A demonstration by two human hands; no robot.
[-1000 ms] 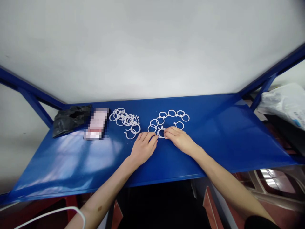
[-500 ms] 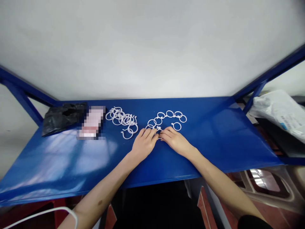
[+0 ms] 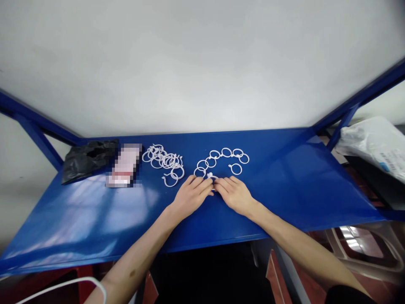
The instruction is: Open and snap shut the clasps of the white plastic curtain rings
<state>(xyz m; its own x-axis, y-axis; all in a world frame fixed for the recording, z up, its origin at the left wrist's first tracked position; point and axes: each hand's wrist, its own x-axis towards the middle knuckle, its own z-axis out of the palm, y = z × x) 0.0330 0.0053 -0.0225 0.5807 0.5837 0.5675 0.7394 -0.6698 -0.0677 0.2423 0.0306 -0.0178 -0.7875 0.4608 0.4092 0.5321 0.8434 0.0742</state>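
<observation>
My left hand (image 3: 193, 195) and my right hand (image 3: 234, 195) meet at the middle of the blue table. Both sets of fingers are closed on one white plastic ring (image 3: 210, 175) with a small clasp at its top; most of it is hidden by the fingers. Just beyond my hands, several similar rings form a curved chain (image 3: 215, 158), touching or overlapping one another. A single ring (image 3: 241, 169) lies apart, beyond my right hand. To the left of my left hand is a tangled pile of white rings (image 3: 164, 160), with an opened ring (image 3: 171, 186) at its near edge.
A blurred-out flat object (image 3: 126, 162) and a crumpled black plastic bag (image 3: 87, 160) lie on the left of the blue table (image 3: 284, 185). Blue frame bars rise at both sides. A white plastic package (image 3: 373, 143) sits off the right side. A white cable (image 3: 63, 282) crosses at lower left.
My hands and the ring between them have drawn slightly nearer to me, away from the chain. The whole view has shifted a little; the other rings lie as before.
</observation>
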